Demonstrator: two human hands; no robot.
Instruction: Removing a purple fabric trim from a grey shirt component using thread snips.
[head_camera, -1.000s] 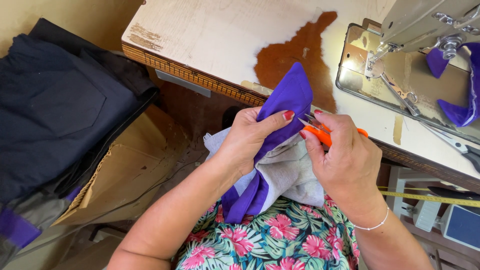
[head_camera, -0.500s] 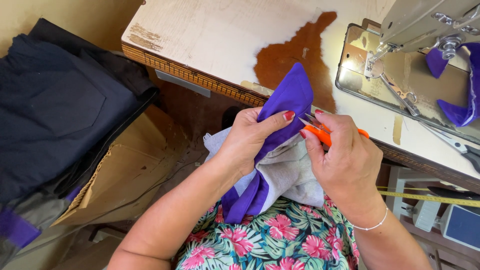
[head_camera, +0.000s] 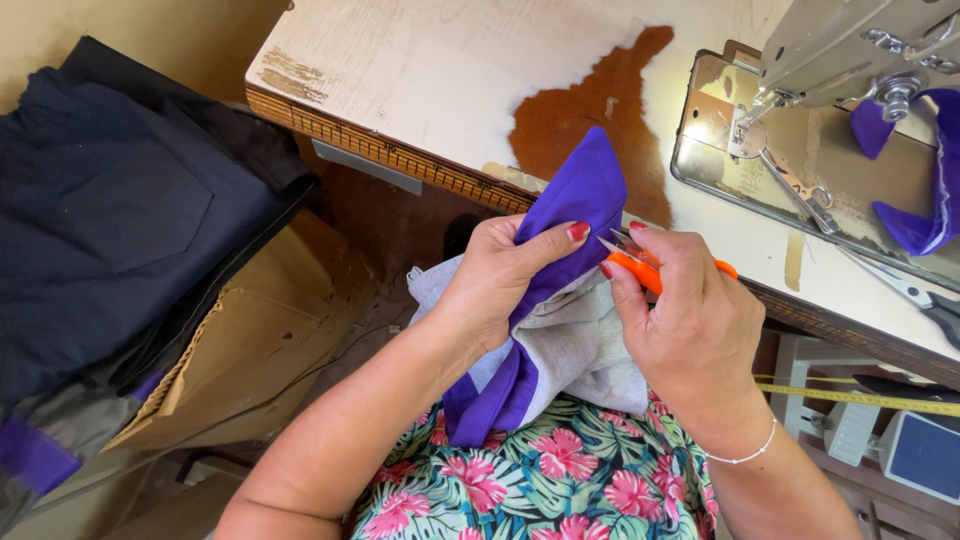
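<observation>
My left hand (head_camera: 505, 280) grips a purple and grey fabric piece (head_camera: 575, 195) and holds it upright in front of my chest. The purple part stands above my fingers, and the grey part (head_camera: 575, 345) hangs down onto my lap. Small orange thread snips (head_camera: 640, 268) sit in my right hand (head_camera: 690, 330), with their metal tips touching the purple fabric's right edge next to my left thumb.
A worn white sewing table (head_camera: 440, 80) lies ahead, with a sewing machine (head_camera: 850, 50) at the right and purple cloth (head_camera: 925, 215) under it. Large scissors (head_camera: 925, 300) lie at the table's right edge. Dark garments (head_camera: 110, 220) pile at left over cardboard (head_camera: 260, 350). A yellow tape measure (head_camera: 860, 395) crosses the lower right.
</observation>
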